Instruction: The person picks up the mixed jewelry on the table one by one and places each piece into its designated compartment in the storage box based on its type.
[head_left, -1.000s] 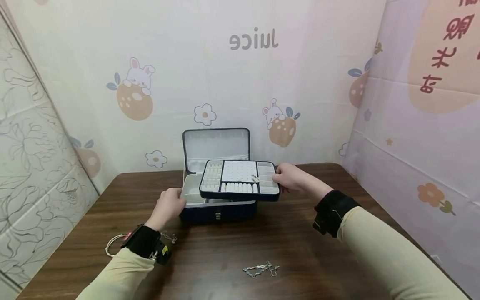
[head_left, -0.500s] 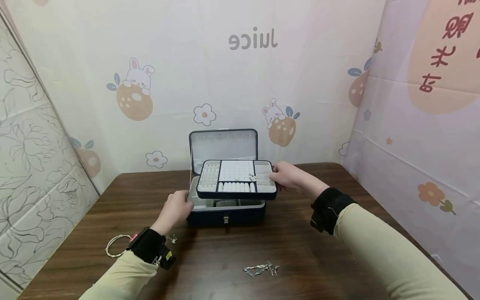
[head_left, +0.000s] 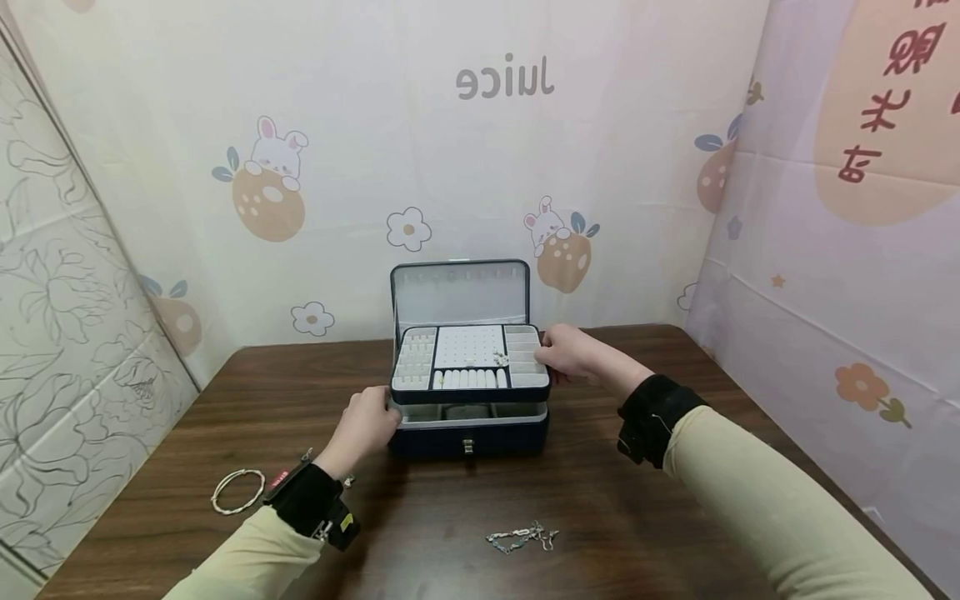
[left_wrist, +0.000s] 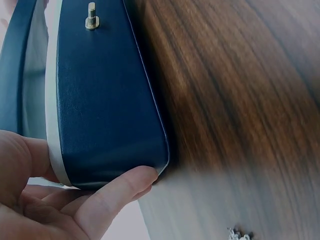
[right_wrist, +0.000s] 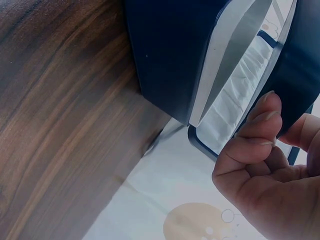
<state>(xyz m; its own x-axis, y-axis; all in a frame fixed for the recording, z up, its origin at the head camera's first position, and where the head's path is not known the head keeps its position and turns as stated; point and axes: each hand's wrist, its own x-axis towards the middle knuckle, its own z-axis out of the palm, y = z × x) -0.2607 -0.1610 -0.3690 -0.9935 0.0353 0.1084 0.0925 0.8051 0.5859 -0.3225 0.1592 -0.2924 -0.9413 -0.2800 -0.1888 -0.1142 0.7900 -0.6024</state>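
A dark blue jewelry box (head_left: 431,442) stands on the table, its white-lined lid (head_left: 461,296) raised against the back. My left hand (head_left: 364,423) grips the box's left end; the left wrist view has the thumb over the pale rim and a finger along the outer side. Above the box body, my right hand (head_left: 573,353) holds the right end of a tray (head_left: 487,395). In the right wrist view, curled fingers lie under the tray (right_wrist: 300,60), which is apart from the box. Small shiny earrings (head_left: 500,359) sit on the tray's white panel, beside ring rolls and small compartments.
A pale round bracelet (head_left: 216,498) lies on the table (head_left: 615,533) at the left. A silver chain (head_left: 517,537) lies near the front middle. Close to my left wrist is a small silver piece (head_left: 348,482). A printed cloth (head_left: 337,167) hangs behind the table.
The box has slid right and slightly nearer with my left hand on it. The tray has shifted slightly left in my right hand, and now sits almost squarely above the box.
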